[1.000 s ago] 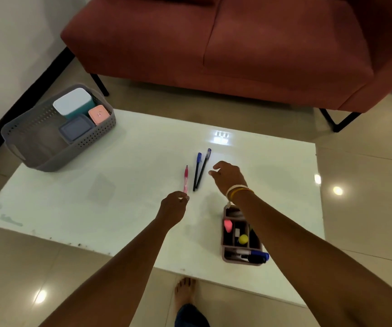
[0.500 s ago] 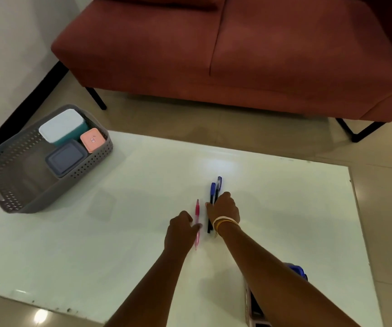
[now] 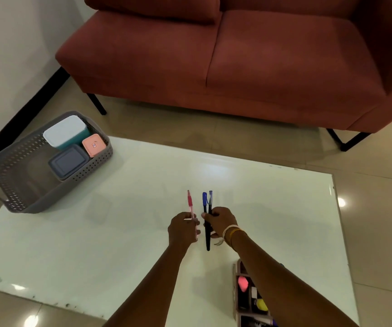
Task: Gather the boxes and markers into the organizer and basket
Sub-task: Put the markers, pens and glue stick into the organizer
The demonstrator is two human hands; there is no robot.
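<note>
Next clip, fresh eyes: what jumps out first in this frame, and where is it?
At the middle of the white table, the left hand pinches a pink pen while the right hand grips a blue pen and a black pen together. A grey basket with three lidded boxes sits at the table's far left corner, and a red sofa fills the background.
</note>
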